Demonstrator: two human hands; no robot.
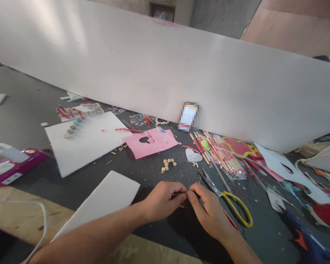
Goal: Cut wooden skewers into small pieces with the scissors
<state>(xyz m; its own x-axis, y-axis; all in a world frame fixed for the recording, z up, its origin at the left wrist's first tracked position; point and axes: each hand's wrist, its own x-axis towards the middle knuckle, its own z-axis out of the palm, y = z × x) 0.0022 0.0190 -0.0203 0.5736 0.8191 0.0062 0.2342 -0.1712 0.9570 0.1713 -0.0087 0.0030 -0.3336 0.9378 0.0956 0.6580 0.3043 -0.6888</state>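
My left hand (163, 200) and my right hand (207, 211) meet fingertip to fingertip low over the dark table (30, 110). Both are closed in a pinch on something tiny between them that I cannot make out. Yellow-handled scissors (231, 201) lie just right of my right hand. A small heap of pale wooden beads (167, 165) sits on the table a little beyond my left hand. A white heart-shaped cutout (194, 156) lies further back.
A tall white board (165, 69) stands across the table behind everything. Pink paper with a cut-out hole (151, 142), a white sheet with small paint pots (82, 141), a bundle of wooden sticks (220, 152), a white foam piece (104, 200) and a blue glue gun (305, 238) lie around.
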